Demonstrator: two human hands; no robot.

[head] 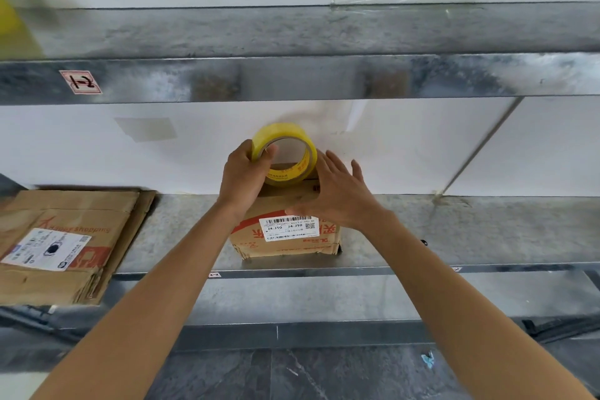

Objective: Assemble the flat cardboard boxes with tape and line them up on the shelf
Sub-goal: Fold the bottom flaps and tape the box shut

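Note:
A small cardboard box with a white barcode label and red print stands on the metal shelf, near its front edge. My left hand grips a roll of yellow tape at its left rim, thumb inside the core, holding it just above the box's far top edge. My right hand lies with straight, spread fingers over the box's top right side, beside the roll. The box's top is mostly hidden by both hands.
A stack of flat cardboard boxes lies on the shelf at the left, overhanging the front edge. An upper metal shelf runs overhead, with a blurred yellow object at its far left. A white wall stands behind. Dark floor lies below.

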